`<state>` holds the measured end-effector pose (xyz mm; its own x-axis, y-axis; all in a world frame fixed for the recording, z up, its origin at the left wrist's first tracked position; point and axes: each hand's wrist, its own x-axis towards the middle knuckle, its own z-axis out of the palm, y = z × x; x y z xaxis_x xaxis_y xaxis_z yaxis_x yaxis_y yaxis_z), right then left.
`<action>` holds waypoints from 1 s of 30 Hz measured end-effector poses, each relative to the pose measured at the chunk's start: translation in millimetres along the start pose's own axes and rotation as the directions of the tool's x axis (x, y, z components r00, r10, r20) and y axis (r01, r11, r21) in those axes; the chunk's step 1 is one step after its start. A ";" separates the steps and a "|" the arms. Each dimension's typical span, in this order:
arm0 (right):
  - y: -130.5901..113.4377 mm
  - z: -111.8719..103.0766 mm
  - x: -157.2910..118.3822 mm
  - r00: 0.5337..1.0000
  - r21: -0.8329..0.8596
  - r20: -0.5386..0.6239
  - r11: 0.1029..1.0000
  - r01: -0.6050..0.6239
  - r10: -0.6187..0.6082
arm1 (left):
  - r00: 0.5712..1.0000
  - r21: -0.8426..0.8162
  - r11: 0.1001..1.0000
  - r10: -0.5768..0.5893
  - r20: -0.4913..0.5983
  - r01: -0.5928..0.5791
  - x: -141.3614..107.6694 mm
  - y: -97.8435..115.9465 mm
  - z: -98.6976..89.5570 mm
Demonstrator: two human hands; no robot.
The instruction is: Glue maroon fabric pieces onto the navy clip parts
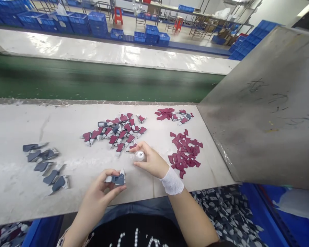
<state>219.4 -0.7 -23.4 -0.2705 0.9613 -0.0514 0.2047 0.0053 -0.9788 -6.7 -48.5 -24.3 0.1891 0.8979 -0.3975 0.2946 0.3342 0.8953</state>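
- Across the white bench [54,125], grey pieces [42,167] are laid in a loose row at left, a mixed heap [115,132] of maroon-and-grey pieces is spread at centre, and a maroon pile [185,152] lies at right, with a small mixed cluster [173,115] beyond it.
- Progress, as judged from the lie of things: grey and maroon parts are seen well apart at left and right, while the heap and cluster are left joined.
- Left hand [98,187]: the fingers [108,173] are curled almost shut, and a grey piece [118,179] with a white end is pinched against the thumb near the bench's near edge.
- Right hand [150,159]: the fingers [141,145] are closed on a small white ball [139,156], held just beside the heap; a white mesh wrap [172,180] is worn at the wrist.
- Below the near edge, blue bins [43,233] at left and right are filled with more pieces [221,212] (their number cannot be told).
- Beyond the bench, a green belt [92,80] is seen, with a steel panel [260,103] at right and blue crates [72,22] far off.
- No brand or label can be read; the scrawl on the panel and the beaded lettering [136,238] on a black shirt are illegible.
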 end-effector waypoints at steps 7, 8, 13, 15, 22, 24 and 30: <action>-14.5 -51.4 -15.7 0.995 -0.224 -0.099 0.974 -0.041 0.019 | 1.000 -0.095 0.995 -0.014 -0.003 0.014 -5.9 6.3 7.4; -11.6 -66.7 -15.2 0.983 -0.278 -0.182 0.957 -0.085 0.034 | 1.000 -0.087 0.996 -0.012 -0.007 0.011 -6.9 8.0 7.4; 17.8 -123.0 5.8 0.913 -0.512 -0.378 0.788 -0.342 0.150 | 1.000 -0.053 0.998 0.012 -0.015 -0.013 -10.1 14.9 8.8; 24.0 -130.3 14.1 0.912 -0.565 -0.361 0.732 -0.381 0.196 | 0.999 -0.051 0.998 0.045 -0.010 -0.045 -10.5 16.0 10.4; 12.4 -139.6 8.7 0.905 -0.652 -0.283 0.629 -0.424 0.317 | 0.994 -0.031 0.994 0.105 0.006 -0.105 -9.2 13.2 12.0; 11.2 -142.3 5.4 0.897 -0.655 -0.278 0.615 -0.440 0.344 | 0.994 -0.022 0.994 0.111 0.004 -0.111 -9.1 14.2 12.2; 5.3 -137.7 4.0 0.896 -0.639 -0.226 0.636 -0.433 0.383 | 0.992 -0.012 0.992 0.124 0.005 -0.124 -9.5 21.6 13.2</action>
<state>348.9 41.2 -1.5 0.0485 0.9252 -0.3763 0.8484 -0.2371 -0.4734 10.2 -53.5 -3.9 0.2293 0.9310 -0.2841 0.2577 0.2234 0.9400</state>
